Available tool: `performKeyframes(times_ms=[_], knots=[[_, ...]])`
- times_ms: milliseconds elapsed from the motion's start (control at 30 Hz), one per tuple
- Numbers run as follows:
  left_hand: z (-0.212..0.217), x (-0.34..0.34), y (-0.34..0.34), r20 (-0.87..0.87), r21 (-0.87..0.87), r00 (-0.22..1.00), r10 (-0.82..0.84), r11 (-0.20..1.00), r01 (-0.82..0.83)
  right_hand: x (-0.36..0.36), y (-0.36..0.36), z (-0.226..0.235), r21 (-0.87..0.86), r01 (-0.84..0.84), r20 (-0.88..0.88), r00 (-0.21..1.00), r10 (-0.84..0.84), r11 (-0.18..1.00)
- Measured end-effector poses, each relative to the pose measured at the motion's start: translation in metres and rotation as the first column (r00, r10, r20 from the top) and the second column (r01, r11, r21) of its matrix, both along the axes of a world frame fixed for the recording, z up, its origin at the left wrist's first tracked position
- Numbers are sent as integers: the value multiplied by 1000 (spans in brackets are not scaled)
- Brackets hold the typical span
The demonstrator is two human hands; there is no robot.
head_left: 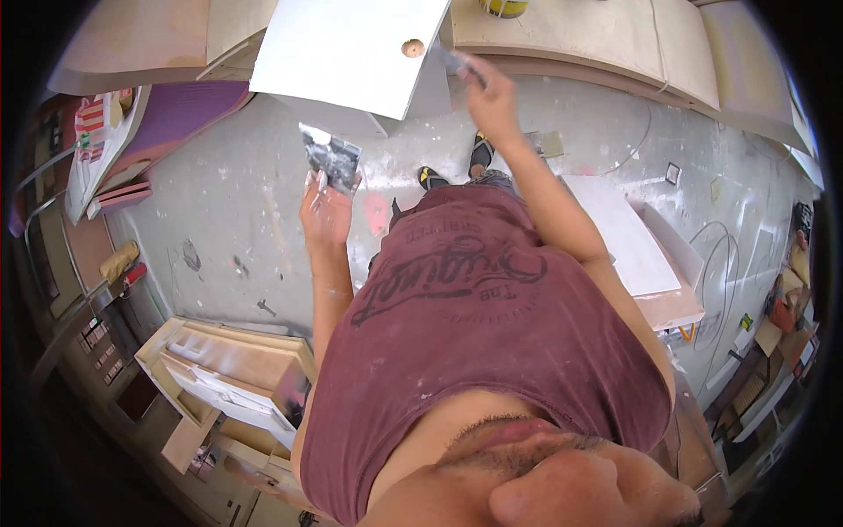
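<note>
The plate (332, 162) is on the left, below the near edge of the white board (342, 53) and apart from it in the view. It carries white smears; if these are wet and you tip the plate too much, some could fall to the floor (233, 180). If you lift it carelessly, I think its corner could mark the board. Farther right, the scraper (452, 60) is at the board's right edge, near the round hole (413, 48). A too steep angle, or too strong pressure, could scratch the face or chip this edge.

Now your hands. Your left hand (327, 209) is partly closed: the fingers grip the plate at its lower side, and the fingertips have white on them. The smeared face is turned toward you. Your right hand (492, 98) is more closed, with the fingers gripping the scraper, whose blade points left to the board. The blade is blurred, so I cannot tell if it touches the board or is only just beside it.
</note>
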State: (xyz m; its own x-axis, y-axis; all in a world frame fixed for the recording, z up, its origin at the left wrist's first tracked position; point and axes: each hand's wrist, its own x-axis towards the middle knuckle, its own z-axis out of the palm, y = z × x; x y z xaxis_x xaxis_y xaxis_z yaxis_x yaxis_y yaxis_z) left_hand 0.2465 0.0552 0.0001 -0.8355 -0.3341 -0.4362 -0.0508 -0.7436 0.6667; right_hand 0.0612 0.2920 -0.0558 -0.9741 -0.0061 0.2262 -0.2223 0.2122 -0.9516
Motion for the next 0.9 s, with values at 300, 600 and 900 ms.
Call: performKeyframes(times_ms=[300, 600, 900], knots=[[-12, -40, 8, 34, 110, 975, -221, 970, 216, -32, -13, -7, 115, 161, -20, 987, -160, 980], [-13, -52, 8, -10, 109, 961, -275, 955, 274, 102, -12, 6, -21, -43, 275, 960, 47, 999], [-12, -46, 6, -13, 115, 955, -296, 948, 295, 57, -26, 8, -206, 153, 284, 955, -90, 967]])
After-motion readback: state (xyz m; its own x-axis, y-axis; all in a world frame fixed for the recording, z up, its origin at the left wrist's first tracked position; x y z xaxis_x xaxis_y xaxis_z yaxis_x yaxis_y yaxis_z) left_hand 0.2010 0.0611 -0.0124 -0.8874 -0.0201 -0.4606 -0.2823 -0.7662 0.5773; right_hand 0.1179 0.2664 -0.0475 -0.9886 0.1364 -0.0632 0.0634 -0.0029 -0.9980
